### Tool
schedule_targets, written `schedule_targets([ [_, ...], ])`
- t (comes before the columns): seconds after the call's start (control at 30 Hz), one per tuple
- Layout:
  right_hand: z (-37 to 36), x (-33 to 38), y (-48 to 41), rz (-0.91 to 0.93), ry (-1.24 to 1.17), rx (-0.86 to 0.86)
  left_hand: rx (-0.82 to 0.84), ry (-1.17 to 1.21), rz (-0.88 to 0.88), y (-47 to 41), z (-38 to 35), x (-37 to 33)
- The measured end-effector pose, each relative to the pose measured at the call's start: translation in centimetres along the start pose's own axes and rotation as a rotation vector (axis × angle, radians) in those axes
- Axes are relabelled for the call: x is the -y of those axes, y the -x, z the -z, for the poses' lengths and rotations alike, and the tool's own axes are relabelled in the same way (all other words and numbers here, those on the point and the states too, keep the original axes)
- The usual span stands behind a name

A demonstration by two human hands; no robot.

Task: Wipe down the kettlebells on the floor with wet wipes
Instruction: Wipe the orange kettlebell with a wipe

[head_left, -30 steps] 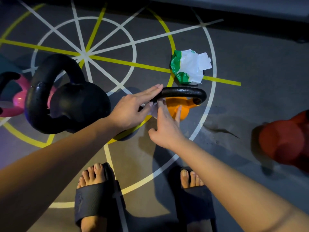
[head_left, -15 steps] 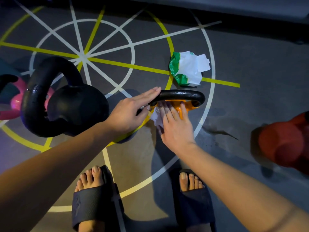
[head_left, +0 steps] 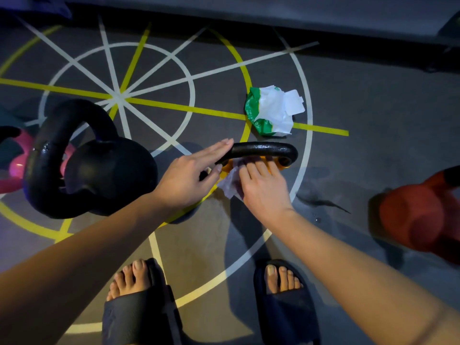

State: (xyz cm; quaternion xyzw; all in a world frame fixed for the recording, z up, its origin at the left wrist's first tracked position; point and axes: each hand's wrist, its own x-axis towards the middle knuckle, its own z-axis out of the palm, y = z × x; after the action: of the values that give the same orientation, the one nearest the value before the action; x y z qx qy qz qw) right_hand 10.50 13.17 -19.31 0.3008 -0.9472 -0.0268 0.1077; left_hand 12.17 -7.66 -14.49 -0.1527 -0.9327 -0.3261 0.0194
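Head view: left hand (head_left: pixel 189 175), fingers straight, is resting on the handle of the orange kettlebell (head_left: pixel 263 149) on the floor (head_left: pixel 361 100); right hand (head_left: pixel 263 188), fingers flat, is pressing a wipe (head_left: pixel 230 181) against its body.

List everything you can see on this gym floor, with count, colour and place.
black kettlebell: one, black, left
orange kettlebell: one, orange with black handle, centre
pink kettlebell: one, pink, far left edge
red kettlebell: one, red, right edge
wipes pack: one, green and white, beyond the orange kettlebell
wet wipe: one, white, on the orange kettlebell
floor: grey, white and yellow lines
slides: two, dark, bottom
left hand: flat on the handle
right hand: pressing the wipe
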Motion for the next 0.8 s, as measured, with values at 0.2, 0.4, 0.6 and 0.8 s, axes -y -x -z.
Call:
schedule_targets([
  [0.2,1.5,1.2,1.0,-0.048,-0.358,-0.241,0.032,0.134,0.066,-0.2,1.1,-0.4],
  [0.4,6.6,0.2,0.3,-0.397,-0.864,-0.242,-0.116,0.355,0.208,1.2,2.5,-2.0],
  [0.6,8.9,-0.9,-2.6,-0.514,-0.974,-0.037,-0.029,0.669,0.392,0.5,2.2,-3.2],
  [0.8,9.1,-1.3,-1.9,-0.553,-1.219,0.036,-0.138,0.893,0.664,0.5,2.5,-3.5],
])
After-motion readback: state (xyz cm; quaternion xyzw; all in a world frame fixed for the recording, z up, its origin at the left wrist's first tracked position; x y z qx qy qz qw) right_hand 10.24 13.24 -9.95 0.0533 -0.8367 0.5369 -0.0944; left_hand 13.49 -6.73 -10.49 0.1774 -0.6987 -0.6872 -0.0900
